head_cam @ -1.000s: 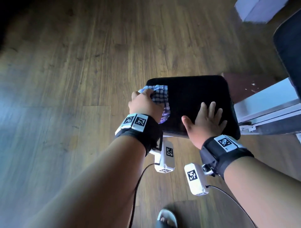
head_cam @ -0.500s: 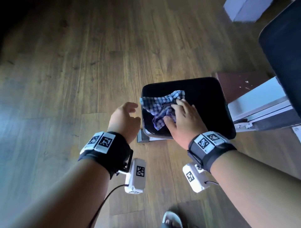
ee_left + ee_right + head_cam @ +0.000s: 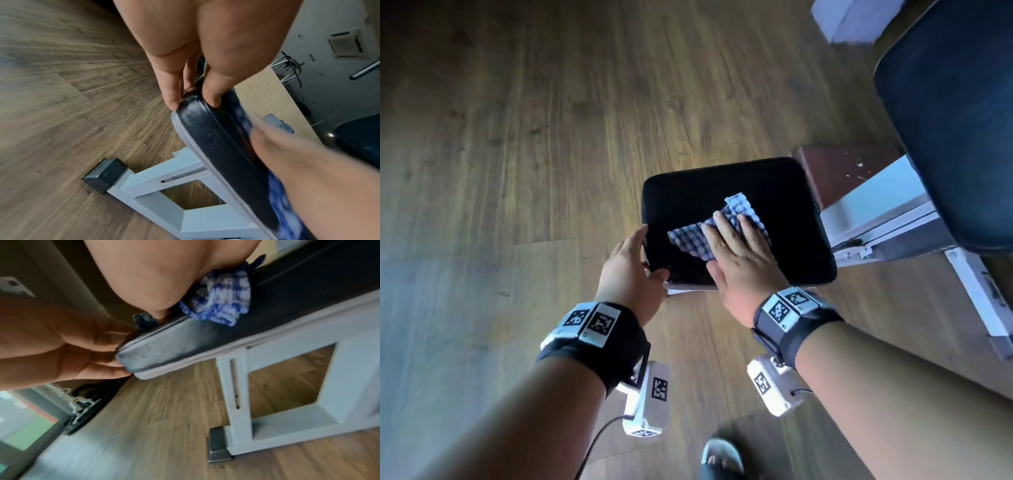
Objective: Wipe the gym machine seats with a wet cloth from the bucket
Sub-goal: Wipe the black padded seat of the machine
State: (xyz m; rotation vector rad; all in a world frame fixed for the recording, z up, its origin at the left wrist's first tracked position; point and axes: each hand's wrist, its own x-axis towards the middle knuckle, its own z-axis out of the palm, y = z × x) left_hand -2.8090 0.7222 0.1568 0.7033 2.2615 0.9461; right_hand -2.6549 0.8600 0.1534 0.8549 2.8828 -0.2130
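A black padded seat (image 3: 784,192) on a white frame sits in the middle of the head view. A blue-and-white checked cloth (image 3: 686,240) lies spread on its top. My right hand (image 3: 736,246) lies flat on the cloth with straight fingers, pressing it onto the pad. My left hand (image 3: 633,267) holds the seat's near-left corner, thumb on top and fingers down the side edge. The left wrist view shows that clasp (image 3: 193,100) on the seat (image 3: 218,146). In the right wrist view the cloth (image 3: 222,293) bunches under my right palm (image 3: 144,280). No bucket is in view.
A large dark backrest pad (image 3: 955,120) rises at the right above the white metal frame (image 3: 887,222). A pale box (image 3: 856,20) stands at the top right. My sandalled foot (image 3: 722,459) is at the bottom. A black foot cap (image 3: 104,175) ends the frame on the wooden floor.
The cloth passed from my left hand to my right, which has slid it toward the seat's middle. My left hand came off, then took hold of the near-left corner.
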